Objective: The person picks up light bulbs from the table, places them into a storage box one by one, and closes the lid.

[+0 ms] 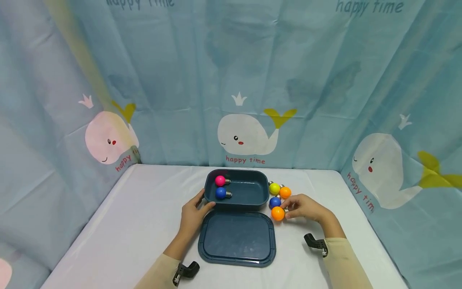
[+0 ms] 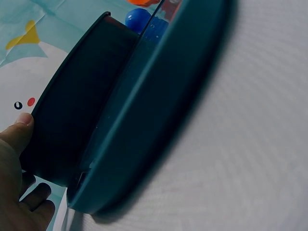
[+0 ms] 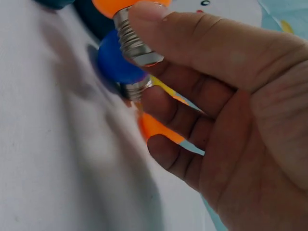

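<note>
My right hand [image 1: 306, 207] pinches an orange light bulb [image 1: 277, 213] by its metal screw base, between thumb and fingers, beside the lid's far right corner. In the right wrist view, the silver base [image 3: 130, 38] shows under the thumb. A blue bulb [image 1: 275, 202] lies right behind it, close to the fingertips. My left hand [image 1: 193, 214] holds the near left corner of a dark blue box [image 1: 252, 203], thumb at the front wall and fingers along the side. Inside the box, at its left, lie a pink bulb [image 1: 220, 181] and a blue bulb [image 1: 221, 193].
A dark blue lid [image 1: 237, 239] lies flat in front of the box. To the box's right sit a yellow bulb [image 1: 274, 188] and another orange bulb [image 1: 285, 192]. A whale-print curtain [image 1: 180, 136] surrounds the white table [image 1: 119, 237] at the back and sides.
</note>
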Available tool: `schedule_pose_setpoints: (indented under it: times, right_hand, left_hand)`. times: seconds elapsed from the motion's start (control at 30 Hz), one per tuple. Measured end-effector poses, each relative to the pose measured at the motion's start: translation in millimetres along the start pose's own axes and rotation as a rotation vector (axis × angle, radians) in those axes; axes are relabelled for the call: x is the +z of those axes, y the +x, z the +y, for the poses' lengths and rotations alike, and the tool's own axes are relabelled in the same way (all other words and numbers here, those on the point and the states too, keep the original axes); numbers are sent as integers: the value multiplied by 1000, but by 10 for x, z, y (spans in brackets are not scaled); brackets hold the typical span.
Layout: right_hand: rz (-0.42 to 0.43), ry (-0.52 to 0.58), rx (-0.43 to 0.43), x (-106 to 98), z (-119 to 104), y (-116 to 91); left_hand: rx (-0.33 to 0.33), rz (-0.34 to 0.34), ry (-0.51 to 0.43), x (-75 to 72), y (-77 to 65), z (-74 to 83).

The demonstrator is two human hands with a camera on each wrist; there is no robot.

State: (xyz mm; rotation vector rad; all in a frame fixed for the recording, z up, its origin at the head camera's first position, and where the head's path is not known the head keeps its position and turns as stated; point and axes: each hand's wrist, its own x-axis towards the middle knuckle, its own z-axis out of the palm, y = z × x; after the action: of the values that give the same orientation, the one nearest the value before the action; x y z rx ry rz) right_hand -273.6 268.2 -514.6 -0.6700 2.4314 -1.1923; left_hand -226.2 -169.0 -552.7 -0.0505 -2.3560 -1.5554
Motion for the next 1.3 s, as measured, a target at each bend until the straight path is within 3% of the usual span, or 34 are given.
schedule_pose_setpoints:
  times: [0.3,0.57,0.77,0.97,1.3]
  right_hand:
    - [121,0,-70,-32,-102,-60]
    - [283,-39,-31,4,-246,11]
    - [358,-43,-4,68,-338,27]
    - [379,-64,-13,104,-461,94]
    - [343,-81,-53,108,-721,272]
  left_hand:
    - [10,-2,-1,51,-9,-61]
    - [-2,-4,14,27,-13,-38]
    - [-8,-7,26,40,-23,-40]
    - [4,-1,34,28,-14,-36]
    - [-4,4,22,-10,6,-39]
